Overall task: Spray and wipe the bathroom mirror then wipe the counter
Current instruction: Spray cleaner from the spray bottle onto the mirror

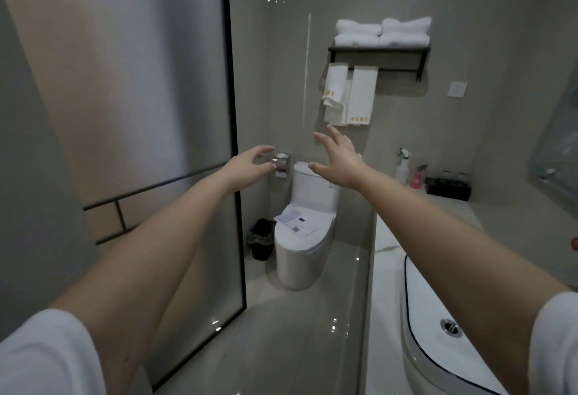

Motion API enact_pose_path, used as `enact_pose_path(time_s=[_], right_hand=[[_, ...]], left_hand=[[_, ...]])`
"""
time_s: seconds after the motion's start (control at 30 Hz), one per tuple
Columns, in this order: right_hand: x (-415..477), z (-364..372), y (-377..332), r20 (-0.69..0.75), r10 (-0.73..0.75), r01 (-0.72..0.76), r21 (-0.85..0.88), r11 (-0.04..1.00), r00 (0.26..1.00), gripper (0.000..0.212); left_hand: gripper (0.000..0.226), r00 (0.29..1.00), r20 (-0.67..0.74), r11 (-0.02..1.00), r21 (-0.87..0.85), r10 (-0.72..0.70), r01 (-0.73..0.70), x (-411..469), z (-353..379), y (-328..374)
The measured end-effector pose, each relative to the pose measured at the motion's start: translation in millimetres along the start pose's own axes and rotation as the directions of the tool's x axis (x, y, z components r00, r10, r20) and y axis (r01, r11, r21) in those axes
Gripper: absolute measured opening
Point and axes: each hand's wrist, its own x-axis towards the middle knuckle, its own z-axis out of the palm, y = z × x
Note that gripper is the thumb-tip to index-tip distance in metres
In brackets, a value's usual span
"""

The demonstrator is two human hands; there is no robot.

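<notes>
At left of my view, glass partition (140,113): frosted panel in a black frame, standing upright on the floor; I see a dark rail through it.
Counter (469,222): pale slab along the right wall, running back to the far wall.
Sink basin (438,316): white with a dark rim, set in the near end of the counter; metal drain (451,327) in its floor.
Mirror (556,131): only a strip shows at the far right edge, above the counter.
Toilet (308,228): white, lid down, against the far wall between partition and counter; a printed sheet (295,222) lies on the lid.
Towel shelf (378,50): black, wall-mounted above the toilet; folded white towels (381,31) stacked on top, two more towels (350,97) hanging from the bar beneath.
Right hand (339,156): raised at arm's length, fingers spread apart, holding nothing, well apart from the counter.
Left hand (250,163): raised alongside, fingers loosely curled, empty.
Waste bin (261,239): black, on the floor just beside the toilet, left side.
Black tray (448,188): at the counter's far end; I cannot make out its contents.
Spray bottle (403,166): upright at the counter's far end, left of the tray, untouched.
Pink bottle (417,177): between spray bottle and tray.
</notes>
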Motion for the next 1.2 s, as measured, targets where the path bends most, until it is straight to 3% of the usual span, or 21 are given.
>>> enact_pose_path(time_s=[0.37, 0.53, 1.0, 1.2], right_hand=[[129.8, 55.6, 27.3, 0.010, 0.114, -0.114, 0.020, 0.993, 0.993, 0.072], [178.3, 86.9, 47.8, 0.014, 0.124, -0.124, 0.003, 0.992, 0.992, 0.073], [353.2, 87.6, 183.6, -0.014, 0.149, -0.149, -0.043, 0.988, 0.989, 0.075], [414.0, 86.7, 223.1, -0.092, 0.167, -0.167, 0.007, 0.986, 0.982, 0.072]], left_hand=[[0.055, 0.997, -0.028, 0.989, 0.134, 0.074, -0.070, 134.7, -14.6, -44.5], [0.054, 0.993, 0.084, 0.980, 0.170, 0.087, -0.101, 195.1, 9.6, -54.8], [0.052, 0.987, 0.091, 0.977, 0.159, 0.131, -0.144, 404.2, 59.8, -75.9], [0.051, 0.977, 0.129, 0.975, 0.120, 0.169, -0.185, 488.2, 93.7, -75.5]])
